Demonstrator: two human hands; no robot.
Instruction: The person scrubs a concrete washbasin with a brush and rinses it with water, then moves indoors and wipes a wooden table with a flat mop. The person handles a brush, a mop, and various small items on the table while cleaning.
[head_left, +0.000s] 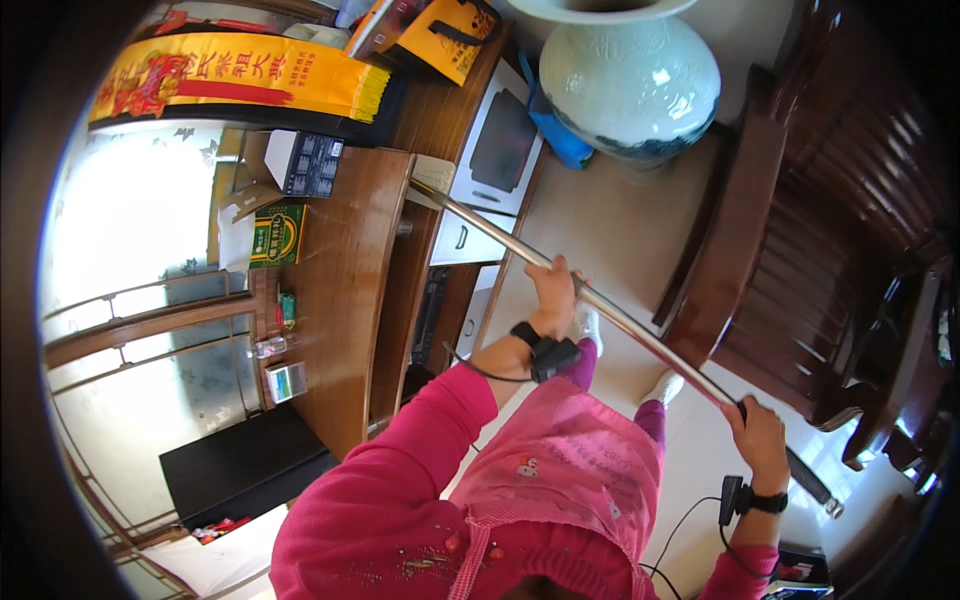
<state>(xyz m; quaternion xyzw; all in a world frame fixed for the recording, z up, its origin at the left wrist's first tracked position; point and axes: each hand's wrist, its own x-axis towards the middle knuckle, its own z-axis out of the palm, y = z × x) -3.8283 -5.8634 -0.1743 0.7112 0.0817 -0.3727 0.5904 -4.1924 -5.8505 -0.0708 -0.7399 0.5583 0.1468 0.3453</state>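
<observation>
A long metal pole (645, 326) runs slantwise across the view in front of my body. My left hand (555, 296) is closed around its middle. Lower down, my right hand (757, 439) grips it near the black handle end (806, 476), which sticks out beyond my fingers. The pole's far end reaches an open compartment of the wooden cabinet (330, 247). A pale ridged piece (434, 172) shows there; I cannot tell whether it is joined to the pole. Both wrists carry black straps with small devices and cables.
A large pale-green vase (630, 82) stands on the floor ahead, with a blue bag (559, 131) beside it. A dark slatted wooden bench (810, 247) lines the right. Boxes (277, 236) and a yellow bag (450, 37) sit on the cabinet. White drawers (472, 236) face the floor.
</observation>
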